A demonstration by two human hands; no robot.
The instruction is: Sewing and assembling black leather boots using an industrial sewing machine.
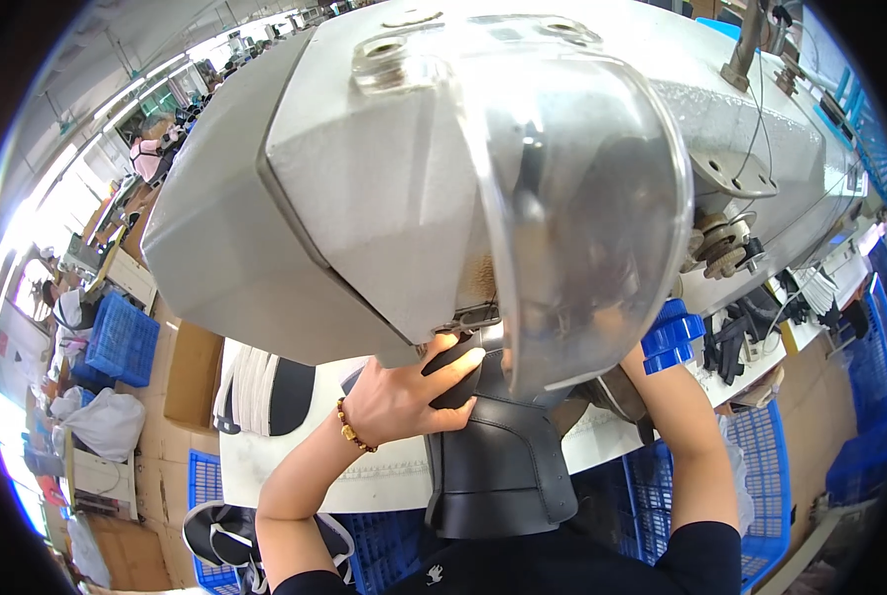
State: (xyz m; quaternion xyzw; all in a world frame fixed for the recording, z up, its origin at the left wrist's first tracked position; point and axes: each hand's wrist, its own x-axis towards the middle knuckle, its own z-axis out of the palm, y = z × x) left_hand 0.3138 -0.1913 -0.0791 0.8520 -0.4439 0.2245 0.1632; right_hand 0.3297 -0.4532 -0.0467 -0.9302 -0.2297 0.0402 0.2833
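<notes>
A black leather shoe upper [500, 451] with stitched seams hangs from the sewing machine [364, 169] toward my body, over the front edge of the white table. My left hand [404, 392], a beaded bracelet at its wrist, is closed on the upper's edge just below the machine head, fingers curled over the black material. My right hand [617, 332] reaches behind the clear plastic guard [592, 198] on the upper's right side. Its fingers are blurred by the guard and I cannot tell their grip. The needle area is mostly hidden by the machine head.
White and black shoe pieces [255, 389] lie stacked on the table's left. A blue knob-like part [672, 337] is beside my right wrist. Black strips [741, 337] lie at the right. Blue crates [761, 446] stand below the table, and a cardboard box [193, 377] is left.
</notes>
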